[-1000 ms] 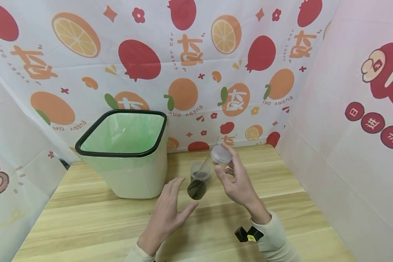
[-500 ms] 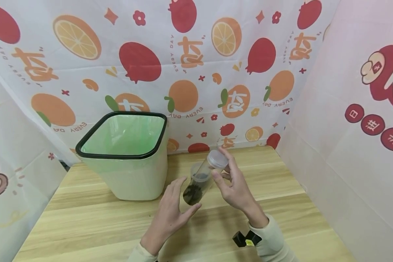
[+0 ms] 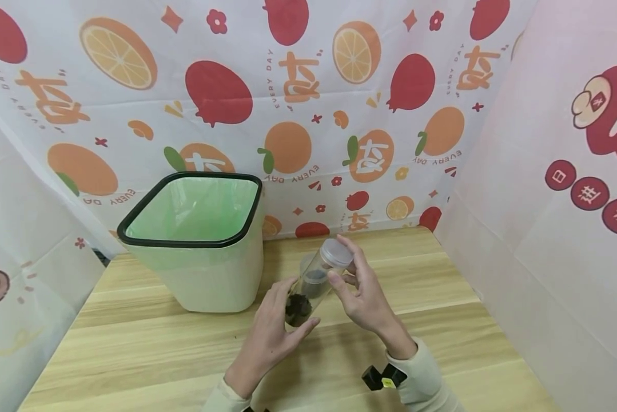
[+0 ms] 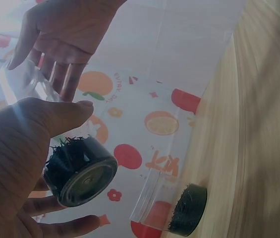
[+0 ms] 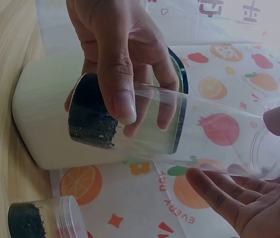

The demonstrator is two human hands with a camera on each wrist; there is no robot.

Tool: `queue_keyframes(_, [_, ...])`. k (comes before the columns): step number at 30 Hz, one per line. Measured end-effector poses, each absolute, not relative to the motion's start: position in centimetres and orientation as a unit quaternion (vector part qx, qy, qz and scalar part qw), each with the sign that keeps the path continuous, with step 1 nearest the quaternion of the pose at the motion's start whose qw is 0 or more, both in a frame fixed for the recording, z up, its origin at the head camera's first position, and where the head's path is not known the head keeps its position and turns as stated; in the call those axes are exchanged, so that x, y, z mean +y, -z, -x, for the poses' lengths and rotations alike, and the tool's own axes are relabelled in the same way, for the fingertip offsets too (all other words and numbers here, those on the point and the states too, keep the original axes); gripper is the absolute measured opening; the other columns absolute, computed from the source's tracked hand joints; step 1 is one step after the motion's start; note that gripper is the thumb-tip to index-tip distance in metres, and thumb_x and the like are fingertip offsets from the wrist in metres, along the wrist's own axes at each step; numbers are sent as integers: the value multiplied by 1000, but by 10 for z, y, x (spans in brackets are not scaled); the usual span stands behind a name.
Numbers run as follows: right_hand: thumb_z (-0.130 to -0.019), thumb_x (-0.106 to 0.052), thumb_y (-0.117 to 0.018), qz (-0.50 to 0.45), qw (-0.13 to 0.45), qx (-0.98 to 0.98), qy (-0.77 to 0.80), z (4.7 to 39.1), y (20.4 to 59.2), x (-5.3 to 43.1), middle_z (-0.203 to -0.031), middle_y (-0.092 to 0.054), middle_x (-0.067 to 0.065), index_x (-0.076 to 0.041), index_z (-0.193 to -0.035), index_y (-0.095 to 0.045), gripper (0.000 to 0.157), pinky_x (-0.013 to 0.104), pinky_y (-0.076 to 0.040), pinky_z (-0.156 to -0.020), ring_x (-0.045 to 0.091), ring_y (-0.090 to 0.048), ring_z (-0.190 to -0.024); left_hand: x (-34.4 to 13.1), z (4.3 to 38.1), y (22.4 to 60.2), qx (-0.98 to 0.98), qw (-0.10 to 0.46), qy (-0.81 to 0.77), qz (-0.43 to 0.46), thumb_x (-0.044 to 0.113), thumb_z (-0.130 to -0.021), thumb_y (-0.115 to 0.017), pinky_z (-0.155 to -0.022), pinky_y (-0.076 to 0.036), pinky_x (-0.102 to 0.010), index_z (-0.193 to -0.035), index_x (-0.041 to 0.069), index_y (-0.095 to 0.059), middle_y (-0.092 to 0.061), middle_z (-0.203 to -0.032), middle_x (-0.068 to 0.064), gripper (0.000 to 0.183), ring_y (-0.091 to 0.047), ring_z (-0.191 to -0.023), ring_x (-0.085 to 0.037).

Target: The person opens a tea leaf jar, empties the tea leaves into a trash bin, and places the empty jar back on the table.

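Right hand [image 3: 362, 300] gripping near the pale lid [image 3: 337, 252], left hand [image 3: 269, 337] round the dark-filled base, the tilted clear cylindrical plastic jar [image 3: 314, 284] could slip — slick walls, I judge — onto the matching jar [image 5: 48, 218] just beyond.

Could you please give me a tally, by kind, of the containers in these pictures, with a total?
Jars: 2 (a tilted clear cylindrical plastic jar, held, and an upright clear cylindrical plastic jar, each partly filled with something dark)
Bins: 1 (a pale green, black-rimmed, squarish bin)
Total: 3
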State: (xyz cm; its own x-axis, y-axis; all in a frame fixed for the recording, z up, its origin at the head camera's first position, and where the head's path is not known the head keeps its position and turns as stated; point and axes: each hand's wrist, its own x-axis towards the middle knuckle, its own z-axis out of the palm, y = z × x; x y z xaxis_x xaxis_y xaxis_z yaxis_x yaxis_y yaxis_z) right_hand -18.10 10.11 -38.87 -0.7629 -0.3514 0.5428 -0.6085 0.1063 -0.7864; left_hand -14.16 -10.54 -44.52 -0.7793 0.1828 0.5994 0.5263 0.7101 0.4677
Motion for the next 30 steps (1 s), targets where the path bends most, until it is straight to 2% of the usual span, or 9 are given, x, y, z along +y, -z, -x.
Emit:
queue_keyframes(6, [-102,-6,-56,-322,104,-738,-584,180,389,100,-142,-51,22,-12,-157,-27,63,37,-59,-96,36,-61,-127,-104,143,445,-882,270,327,205,38,-75,-90,-90,-57,-41,-144,8,-47,-61,-131,-8,87,-62,-115,-23])
queue_keyframes(12, [-102,-7,-55,-323,97,-735,-588,180,389,98,-144,-50,21,-17,-157,-27,63,37,-59,-96,37,-59,-130,-103,145,444,-887,273,320,192,38,-75,-90,-85,-57,-38,-142,9,-48,-63,-123,-8,85,-62,-106,-17])
queue_keyframes(23, [-102,-7,-56,-332,90,-734,-586,179,391,96,-143,-51,20,-18,-157,-28,63,36,-60,-94,38,-59,-130,-102,142,446,-883,302,313,175,32,-74,-92,-78,-57,-39,-136,4,-54,-67,-111,-7,78,-64,-98,-20])
queue_keyframes(30, [-100,-13,-59,-308,95,-759,-566,177,387,93,-136,-56,18,-16,-152,-36,56,34,-62,-86,34,-66,-119,-104,141,447,-886,307,306,162,32,-71,-93,-80,-57,-41,-132,5,-57,-68,-112,-9,76,-65,-100,-23])
